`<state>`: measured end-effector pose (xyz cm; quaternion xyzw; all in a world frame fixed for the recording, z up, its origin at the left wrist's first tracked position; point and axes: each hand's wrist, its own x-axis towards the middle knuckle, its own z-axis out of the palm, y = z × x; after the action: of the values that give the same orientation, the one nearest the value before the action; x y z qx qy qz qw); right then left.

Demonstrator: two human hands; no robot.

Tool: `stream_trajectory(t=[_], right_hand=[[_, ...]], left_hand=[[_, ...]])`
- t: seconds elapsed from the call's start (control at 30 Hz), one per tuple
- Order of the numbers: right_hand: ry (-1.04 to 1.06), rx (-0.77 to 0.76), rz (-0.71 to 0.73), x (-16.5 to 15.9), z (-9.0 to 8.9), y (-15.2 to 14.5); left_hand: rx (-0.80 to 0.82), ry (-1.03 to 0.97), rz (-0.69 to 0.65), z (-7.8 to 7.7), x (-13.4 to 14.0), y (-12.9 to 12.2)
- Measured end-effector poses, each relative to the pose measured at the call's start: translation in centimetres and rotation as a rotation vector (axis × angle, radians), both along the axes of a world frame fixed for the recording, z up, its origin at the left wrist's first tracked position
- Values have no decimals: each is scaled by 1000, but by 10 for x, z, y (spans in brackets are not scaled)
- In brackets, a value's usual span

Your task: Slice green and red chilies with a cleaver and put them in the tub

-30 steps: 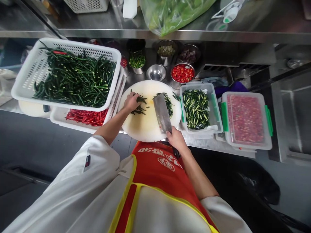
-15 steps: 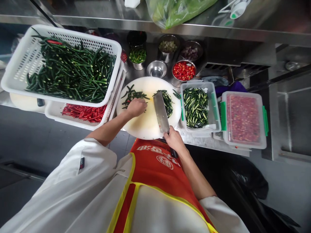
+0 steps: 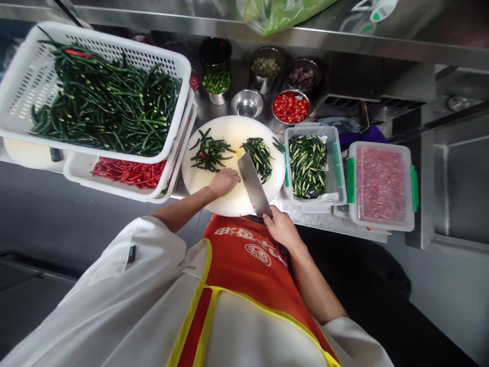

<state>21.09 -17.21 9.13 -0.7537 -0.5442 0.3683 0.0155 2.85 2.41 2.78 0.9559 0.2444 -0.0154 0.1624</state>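
Note:
My right hand [image 3: 281, 227] is closed round the handle of a cleaver [image 3: 252, 181], whose broad blade slants over the round white cutting board [image 3: 244, 201]. Near the blade's left side, my left hand [image 3: 224, 182] is closed with its fingers pressed together. A small dark bit, seemingly a green chili, shows at its fingertips, mostly hidden by the hand. Whole dark green chilies [image 3: 212, 154] lie in a pile on the board's left part, beyond my left hand. Cut green chilies [image 3: 259, 155] are heaped right of the blade, and a few pieces [image 3: 278, 145] lie by the right rim.
A white basket of green chilies [image 3: 110, 109] rests above a basket of red chilies [image 3: 130, 172] at left. Right of the board stand a tub of cut green chilies [image 3: 308, 165] and a lidded box [image 3: 382, 183]. Behind are a metal bowl [image 3: 247, 106] and a pot of chopped red chilies [image 3: 290, 107].
My left hand has drawn back from the pile of whole chilies, towards me and to the right, beside the blade. The cleaver stays in my right hand, its blade shifted slightly.

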Motion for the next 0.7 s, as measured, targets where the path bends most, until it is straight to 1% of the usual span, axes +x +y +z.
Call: stream_trajectory(t=[0.13,0.23,0.33,0.4,0.47,0.57,0.63,0.7], right_hand=[[3,-52,74,12,18,-9],[-24,-79,111,21,31,-9],[-51,-105,155,28,39,-5],[-55,-120,188,29,41,-2],[-46,-134,208,26,38,2],[-57,-128,208,14,24,11],[-79,-102,185,5,11,17],[-89,-68,142,0,0,21]], left_hand=[[-42,-95,-33,-9,-6,-2],[-67,-144,-52,-14,-9,-1],[-67,-182,-58,-22,-12,-1],[-65,-219,-53,-29,-14,-2],[-68,-249,-41,-36,-16,-3],[-65,-267,-25,-43,-18,-5],[-52,-262,-27,-43,-18,-6],[-48,-245,-48,-40,-18,-6]])
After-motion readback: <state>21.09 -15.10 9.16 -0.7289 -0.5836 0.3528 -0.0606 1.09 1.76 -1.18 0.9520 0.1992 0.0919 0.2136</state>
